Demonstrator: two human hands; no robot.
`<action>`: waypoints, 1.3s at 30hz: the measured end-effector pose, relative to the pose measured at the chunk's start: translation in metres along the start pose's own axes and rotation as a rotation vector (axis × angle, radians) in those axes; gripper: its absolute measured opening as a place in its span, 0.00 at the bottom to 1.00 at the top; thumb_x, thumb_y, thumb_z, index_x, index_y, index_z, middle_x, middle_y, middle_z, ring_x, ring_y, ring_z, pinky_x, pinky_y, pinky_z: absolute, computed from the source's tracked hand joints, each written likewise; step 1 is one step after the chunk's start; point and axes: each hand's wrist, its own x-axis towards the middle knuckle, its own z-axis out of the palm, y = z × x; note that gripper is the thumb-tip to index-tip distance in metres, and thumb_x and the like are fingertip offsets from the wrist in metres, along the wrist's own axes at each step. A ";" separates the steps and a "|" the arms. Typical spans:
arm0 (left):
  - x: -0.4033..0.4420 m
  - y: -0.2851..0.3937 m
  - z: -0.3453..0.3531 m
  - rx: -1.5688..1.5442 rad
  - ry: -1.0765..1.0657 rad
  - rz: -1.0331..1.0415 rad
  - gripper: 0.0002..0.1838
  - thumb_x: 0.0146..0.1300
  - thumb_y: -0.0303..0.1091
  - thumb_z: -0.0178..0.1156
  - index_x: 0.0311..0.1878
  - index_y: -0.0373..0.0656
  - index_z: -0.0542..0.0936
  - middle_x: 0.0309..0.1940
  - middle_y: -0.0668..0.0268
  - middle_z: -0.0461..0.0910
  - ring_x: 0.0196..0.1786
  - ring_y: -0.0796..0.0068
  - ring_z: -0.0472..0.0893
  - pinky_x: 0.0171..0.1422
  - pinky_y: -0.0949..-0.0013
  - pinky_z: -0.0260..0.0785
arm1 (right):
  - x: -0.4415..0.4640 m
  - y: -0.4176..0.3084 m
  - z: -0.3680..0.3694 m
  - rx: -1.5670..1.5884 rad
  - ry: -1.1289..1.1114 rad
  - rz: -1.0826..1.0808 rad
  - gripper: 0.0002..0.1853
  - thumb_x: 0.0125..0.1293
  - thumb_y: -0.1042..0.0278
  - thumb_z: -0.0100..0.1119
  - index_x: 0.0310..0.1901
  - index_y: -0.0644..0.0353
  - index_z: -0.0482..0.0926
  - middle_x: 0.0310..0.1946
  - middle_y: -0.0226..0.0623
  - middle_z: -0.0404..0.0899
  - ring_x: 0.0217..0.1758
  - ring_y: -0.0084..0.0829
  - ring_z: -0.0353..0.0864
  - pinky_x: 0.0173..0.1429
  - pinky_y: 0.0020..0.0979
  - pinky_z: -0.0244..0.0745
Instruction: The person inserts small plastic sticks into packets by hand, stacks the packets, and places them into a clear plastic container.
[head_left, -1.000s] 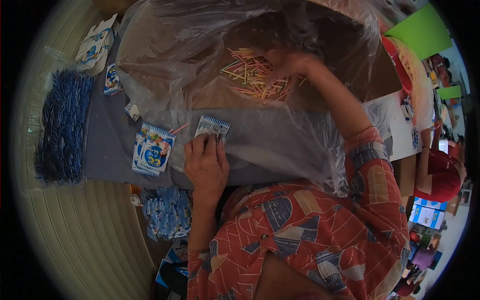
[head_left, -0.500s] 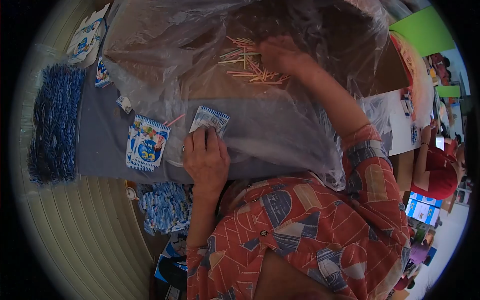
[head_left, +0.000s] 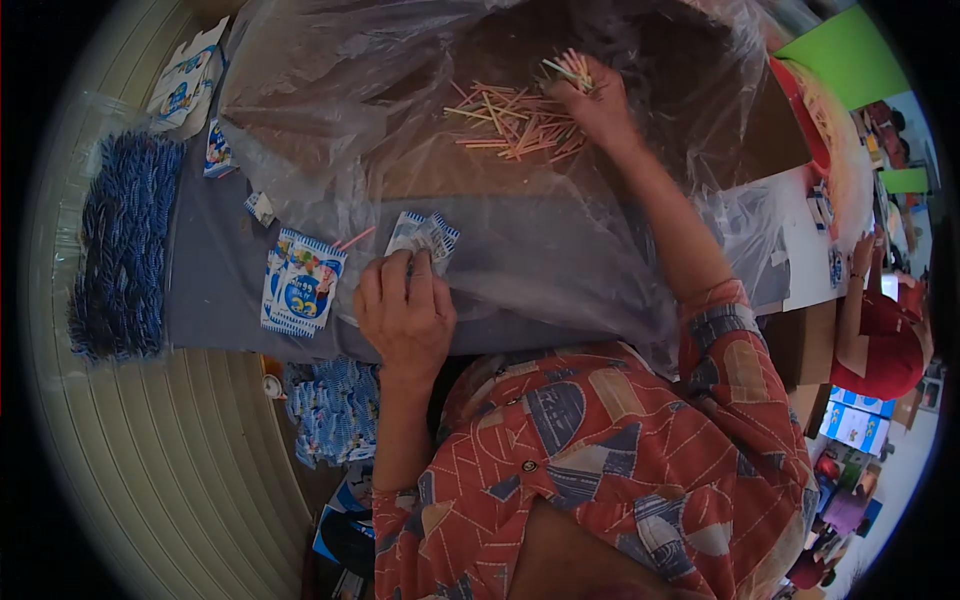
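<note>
My right hand (head_left: 603,108) is closed around a small bunch of thin pastel-coloured sticks (head_left: 570,66), their ends poking out past the fingers. Just left of it, a loose pile of the same sticks (head_left: 510,122) lies on the plastic-covered brown surface. Fingers of my left hand (head_left: 405,310) pinch the near edge of a small blue-and-white packet (head_left: 424,236) on the grey cloth. Whether that packet is unsealed, I cannot tell. Left of this hand lie overlapping printed packets (head_left: 305,290), with a pink stick (head_left: 355,239) near their upper corner.
Clear plastic sheeting (head_left: 310,100) drapes over the work surface. At the left, blue packets are massed in a clear bag (head_left: 125,245); more packets (head_left: 335,410) sit below the table edge. A white printed carton (head_left: 188,80) stands upper left. Another person in red (head_left: 880,345) is at right.
My right hand has lifted from the pile and moved slightly up and right, now with sticks showing in its grip. My left hand stays at the packet, shifted slightly.
</note>
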 end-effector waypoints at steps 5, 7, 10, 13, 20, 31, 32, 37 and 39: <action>-0.007 0.003 0.004 0.098 -0.158 -0.039 0.14 0.54 0.28 0.64 0.46 0.39 0.83 0.45 0.60 0.78 0.47 0.56 0.78 0.49 0.56 0.73 | -0.019 0.016 -0.005 0.509 0.068 0.338 0.11 0.67 0.65 0.65 0.45 0.63 0.84 0.33 0.26 0.83 0.38 0.21 0.79 0.44 0.28 0.76; -0.006 0.005 0.003 0.070 -0.155 -0.071 0.14 0.55 0.27 0.64 0.45 0.39 0.83 0.44 0.60 0.78 0.47 0.56 0.78 0.49 0.56 0.73 | -0.027 0.016 -0.008 0.491 -0.048 0.315 0.12 0.70 0.65 0.62 0.48 0.63 0.84 0.35 0.25 0.83 0.41 0.23 0.80 0.47 0.28 0.76; -0.001 0.004 0.002 0.030 -0.148 -0.109 0.13 0.54 0.27 0.64 0.44 0.38 0.83 0.44 0.60 0.78 0.46 0.56 0.78 0.48 0.56 0.73 | -0.029 0.005 -0.006 0.245 -0.278 0.247 0.13 0.68 0.62 0.66 0.47 0.62 0.84 0.34 0.25 0.84 0.37 0.17 0.81 0.40 0.23 0.76; -0.001 -0.003 -0.002 0.021 -0.115 -0.107 0.12 0.53 0.24 0.64 0.43 0.38 0.84 0.43 0.60 0.78 0.45 0.56 0.77 0.47 0.56 0.72 | -0.028 0.012 -0.011 0.393 -0.246 0.491 0.20 0.70 0.52 0.62 0.54 0.58 0.83 0.44 0.33 0.85 0.52 0.26 0.82 0.56 0.32 0.75; -0.007 -0.008 -0.003 -0.133 -0.074 -0.159 0.11 0.53 0.22 0.67 0.41 0.37 0.84 0.39 0.61 0.81 0.40 0.58 0.79 0.45 0.58 0.73 | -0.044 0.033 -0.016 -0.548 -0.404 0.111 0.31 0.69 0.35 0.51 0.66 0.46 0.76 0.73 0.46 0.60 0.77 0.44 0.56 0.80 0.45 0.39; 0.071 0.012 0.015 -0.890 -0.004 -0.320 0.10 0.55 0.21 0.71 0.41 0.34 0.85 0.35 0.62 0.81 0.37 0.74 0.81 0.42 0.73 0.72 | -0.014 -0.089 -0.017 0.751 -0.379 0.132 0.35 0.77 0.39 0.37 0.67 0.64 0.72 0.76 0.41 0.55 0.78 0.39 0.56 0.77 0.41 0.57; 0.077 0.017 0.021 -0.947 -0.056 -0.351 0.10 0.56 0.21 0.71 0.42 0.34 0.85 0.34 0.63 0.81 0.36 0.77 0.80 0.41 0.75 0.72 | -0.016 -0.098 -0.014 0.825 -0.444 0.119 0.35 0.77 0.39 0.36 0.67 0.64 0.72 0.76 0.41 0.55 0.78 0.39 0.56 0.77 0.41 0.57; 0.085 0.042 0.047 -1.267 -0.058 -0.450 0.09 0.58 0.20 0.70 0.43 0.33 0.85 0.35 0.66 0.81 0.38 0.82 0.80 0.43 0.78 0.72 | -0.019 -0.095 -0.007 0.641 -0.526 0.063 0.36 0.75 0.36 0.39 0.63 0.63 0.77 0.75 0.46 0.56 0.76 0.41 0.60 0.76 0.44 0.58; 0.086 0.049 0.050 -1.291 -0.071 -0.471 0.09 0.59 0.20 0.70 0.44 0.33 0.85 0.36 0.67 0.81 0.39 0.82 0.80 0.44 0.78 0.73 | -0.023 -0.086 -0.008 0.656 -0.535 0.098 0.36 0.75 0.36 0.38 0.62 0.63 0.77 0.75 0.46 0.56 0.76 0.41 0.61 0.75 0.44 0.58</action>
